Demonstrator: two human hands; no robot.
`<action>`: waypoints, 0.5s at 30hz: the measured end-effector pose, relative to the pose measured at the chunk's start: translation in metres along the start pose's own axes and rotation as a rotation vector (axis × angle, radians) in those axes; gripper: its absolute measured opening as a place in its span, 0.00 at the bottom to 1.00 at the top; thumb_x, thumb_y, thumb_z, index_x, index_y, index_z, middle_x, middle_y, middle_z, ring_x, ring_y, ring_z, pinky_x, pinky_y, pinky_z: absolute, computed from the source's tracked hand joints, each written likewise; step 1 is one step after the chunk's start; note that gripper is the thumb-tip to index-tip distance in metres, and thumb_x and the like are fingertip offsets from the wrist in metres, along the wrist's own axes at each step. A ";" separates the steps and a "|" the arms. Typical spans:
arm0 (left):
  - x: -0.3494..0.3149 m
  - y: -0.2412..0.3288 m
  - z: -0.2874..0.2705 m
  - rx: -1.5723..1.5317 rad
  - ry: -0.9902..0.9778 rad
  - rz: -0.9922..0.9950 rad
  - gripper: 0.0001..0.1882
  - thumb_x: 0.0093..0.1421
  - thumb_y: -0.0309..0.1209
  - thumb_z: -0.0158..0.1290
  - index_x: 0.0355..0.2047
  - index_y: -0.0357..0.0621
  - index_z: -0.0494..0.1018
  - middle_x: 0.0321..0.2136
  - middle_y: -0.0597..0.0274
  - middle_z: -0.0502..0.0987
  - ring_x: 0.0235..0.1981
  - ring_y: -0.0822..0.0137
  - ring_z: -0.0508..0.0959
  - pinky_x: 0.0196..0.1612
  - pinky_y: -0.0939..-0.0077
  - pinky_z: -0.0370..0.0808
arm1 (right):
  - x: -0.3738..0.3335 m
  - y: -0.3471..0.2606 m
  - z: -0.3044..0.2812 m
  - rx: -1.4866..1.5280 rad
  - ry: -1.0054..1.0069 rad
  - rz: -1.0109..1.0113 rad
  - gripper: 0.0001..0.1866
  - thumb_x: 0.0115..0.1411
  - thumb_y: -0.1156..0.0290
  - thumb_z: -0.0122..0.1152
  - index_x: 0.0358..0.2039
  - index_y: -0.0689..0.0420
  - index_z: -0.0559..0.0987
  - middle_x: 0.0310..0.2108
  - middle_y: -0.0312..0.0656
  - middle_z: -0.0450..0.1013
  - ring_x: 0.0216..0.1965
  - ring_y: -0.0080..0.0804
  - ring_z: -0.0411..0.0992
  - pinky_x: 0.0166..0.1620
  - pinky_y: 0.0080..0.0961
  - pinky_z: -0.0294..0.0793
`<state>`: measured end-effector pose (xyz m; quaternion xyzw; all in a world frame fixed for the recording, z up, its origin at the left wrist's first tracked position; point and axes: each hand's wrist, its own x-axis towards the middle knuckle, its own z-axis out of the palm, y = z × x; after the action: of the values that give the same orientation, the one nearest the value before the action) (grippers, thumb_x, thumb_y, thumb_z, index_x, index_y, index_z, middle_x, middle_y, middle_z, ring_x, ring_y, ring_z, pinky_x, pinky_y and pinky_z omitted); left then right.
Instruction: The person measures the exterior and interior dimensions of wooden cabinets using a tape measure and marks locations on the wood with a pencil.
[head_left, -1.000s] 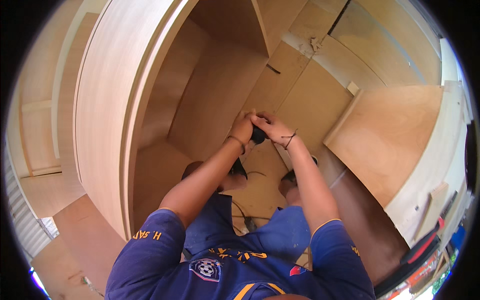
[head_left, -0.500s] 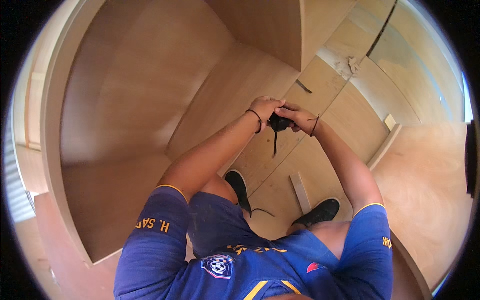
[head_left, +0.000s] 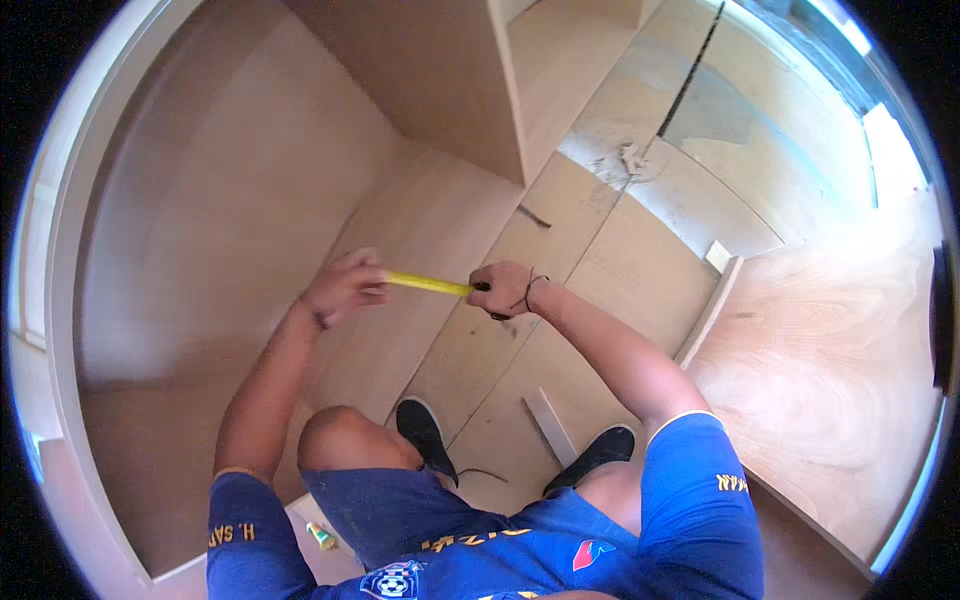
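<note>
A tape measure (head_left: 484,287) with a dark case sits inside my right hand (head_left: 505,289), whose fingers wrap round it and hide most of it. From it a short length of yellow blade (head_left: 428,283) runs leftward to my left hand (head_left: 350,287). The fingers of my left hand are closed on the blade's free end and slightly blurred. Both hands are in front of me at mid-height, above the edge between a wooden cabinet panel and the floor.
On the left stands a large open wooden cabinet (head_left: 230,200). A wood strip (head_left: 549,428) lies between my shoes on the plywood floor (head_left: 500,380). To the right is another wooden panel (head_left: 810,350). A small dark strip (head_left: 535,216) and some debris (head_left: 630,160) lie farther off.
My hands were together on the dark tape measure. Now they are apart, the left moved left, with yellow blade drawn out between them. My view has shifted right.
</note>
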<state>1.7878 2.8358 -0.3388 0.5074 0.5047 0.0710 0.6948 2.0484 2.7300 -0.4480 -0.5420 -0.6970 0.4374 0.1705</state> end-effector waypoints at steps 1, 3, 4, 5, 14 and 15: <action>-0.009 0.004 -0.021 -0.114 0.021 0.055 0.04 0.53 0.28 0.51 0.27 0.47 0.67 0.25 0.66 0.70 0.29 0.71 0.73 0.35 0.67 0.74 | -0.001 0.010 0.003 -0.052 0.088 -0.036 0.23 0.50 0.52 0.46 0.35 0.58 0.76 0.29 0.52 0.73 0.35 0.48 0.72 0.40 0.37 0.69; -0.028 0.012 -0.062 -0.352 0.076 0.195 0.03 0.53 0.27 0.52 0.29 0.48 0.69 0.26 0.67 0.71 0.30 0.70 0.73 0.36 0.68 0.73 | -0.013 0.042 -0.001 -0.134 -0.007 -0.005 0.20 0.50 0.54 0.47 0.35 0.55 0.76 0.29 0.50 0.74 0.33 0.46 0.72 0.40 0.37 0.69; -0.040 0.013 -0.084 -0.380 0.167 0.227 0.04 0.53 0.28 0.52 0.30 0.48 0.70 0.27 0.67 0.72 0.31 0.71 0.73 0.38 0.68 0.72 | -0.021 0.059 -0.003 -0.172 -0.089 0.071 0.19 0.51 0.54 0.47 0.34 0.54 0.76 0.29 0.49 0.74 0.33 0.46 0.72 0.39 0.38 0.69; -0.050 0.013 -0.105 -0.425 0.226 0.258 0.05 0.53 0.28 0.52 0.31 0.49 0.70 0.27 0.68 0.72 0.32 0.71 0.73 0.39 0.68 0.71 | -0.030 0.074 -0.006 -0.209 -0.175 0.143 0.18 0.52 0.54 0.47 0.32 0.54 0.76 0.28 0.48 0.74 0.32 0.46 0.72 0.39 0.38 0.68; -0.050 -0.051 -0.133 1.220 0.989 0.184 0.24 0.51 0.34 0.52 0.48 0.37 0.64 0.48 0.47 0.66 0.52 0.52 0.64 0.55 0.64 0.59 | -0.047 0.069 -0.015 -0.484 -0.190 0.194 0.17 0.58 0.56 0.46 0.27 0.55 0.77 0.29 0.45 0.74 0.34 0.45 0.72 0.39 0.38 0.70; -0.041 -0.061 -0.110 1.341 0.938 0.408 0.25 0.50 0.34 0.53 0.48 0.38 0.64 0.47 0.46 0.66 0.51 0.51 0.65 0.55 0.65 0.60 | -0.044 0.058 -0.016 -0.550 -0.196 0.180 0.16 0.58 0.57 0.46 0.27 0.54 0.77 0.29 0.45 0.74 0.34 0.44 0.72 0.39 0.38 0.70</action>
<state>1.6574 2.8514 -0.3580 0.8117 0.5747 0.0839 -0.0619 2.1107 2.6990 -0.4746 -0.5827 -0.7516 0.2957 -0.0901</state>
